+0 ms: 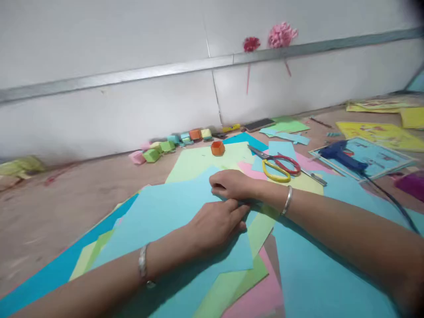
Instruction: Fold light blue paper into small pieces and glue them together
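Note:
My left hand (215,224) rests palm down on a light blue paper sheet (159,216), its fingers stretched towards the right wrist. Just beyond it, my right hand (232,183) is closed, fingers curled down onto the blue paper. Whatever the right fingers hold, if anything, is hidden. The two hands touch or nearly touch. Scissors (278,165) with one red and one yellow handle lie half open to the right of my right hand. An orange folded-paper cup (217,148) stands a little past the hands.
Several small folded paper boxes (167,146) line the wall. A dark phone (260,124) and a yellow cutter (231,128) lie there too. On the right, a blue glue gun (342,155) with a cord sits on a picture card. Pink flowers (282,35) stick up behind a metal rail.

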Demonstrator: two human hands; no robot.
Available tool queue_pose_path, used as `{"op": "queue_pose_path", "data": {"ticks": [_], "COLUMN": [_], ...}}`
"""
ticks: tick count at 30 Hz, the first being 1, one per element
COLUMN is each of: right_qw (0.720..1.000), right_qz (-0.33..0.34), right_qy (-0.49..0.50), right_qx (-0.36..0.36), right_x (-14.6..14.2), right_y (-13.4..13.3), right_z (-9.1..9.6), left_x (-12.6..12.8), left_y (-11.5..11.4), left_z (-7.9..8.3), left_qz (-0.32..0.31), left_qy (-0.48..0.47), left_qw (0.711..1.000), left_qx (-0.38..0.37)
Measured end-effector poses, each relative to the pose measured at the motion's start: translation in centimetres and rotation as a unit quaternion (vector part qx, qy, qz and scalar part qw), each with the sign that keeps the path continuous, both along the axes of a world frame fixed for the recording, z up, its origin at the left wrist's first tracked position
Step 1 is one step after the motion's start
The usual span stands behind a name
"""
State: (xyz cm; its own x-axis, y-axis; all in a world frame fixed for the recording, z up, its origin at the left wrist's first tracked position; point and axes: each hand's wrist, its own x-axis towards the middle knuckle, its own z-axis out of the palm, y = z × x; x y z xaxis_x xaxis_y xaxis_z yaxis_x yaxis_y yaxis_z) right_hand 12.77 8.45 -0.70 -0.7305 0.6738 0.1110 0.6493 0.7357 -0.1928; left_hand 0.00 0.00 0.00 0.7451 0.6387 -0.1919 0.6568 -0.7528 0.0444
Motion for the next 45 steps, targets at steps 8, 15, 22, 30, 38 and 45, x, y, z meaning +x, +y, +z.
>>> {"op": "queue_pose_path", "data": {"ticks": [8, 15, 22, 30, 38, 45], "right_qw": [0.998, 0.995, 0.997, 0.989, 0.946, 0.92], "right_qz": [-0.013, -0.008, -0.002, 0.012, 0.035, 0.027], "right_qy": [0.002, -0.004, 0.022, 0.147, 0.32, 0.391], "right_qx": [0.069, 0.095, 0.067, -0.024, -0.045, -0.012], "right_x": [-0.4, -0.4, -0.4, -0.1, 0.6, 0.6], "right_y": [-1.2, -1.4, -1.4, -0.6, -1.1, -2.0], "right_z": [-1.3, -1.6, -1.5, -0.7, 1.3, 1.4], "left_x": [-1.0, -5.6, -10.4, -10.1, -6.9, -6.9], "left_y": [-1.3, -4.1, -7.1, -4.4, 0.6, 0.4], "left_z": [0.0, -0.6, -0.6, 3.4, 3.1, 1.8], "left_qz": [-0.005, -0.012, -0.007, 0.236, 0.379, 0.366], "left_qy": [-0.005, -0.002, 0.016, -0.091, -0.565, -0.565], "left_qw": [0.999, 0.989, 0.977, 0.965, 0.624, 0.475], "left_qx": [0.041, 0.146, 0.211, 0.068, -0.385, -0.566]}}
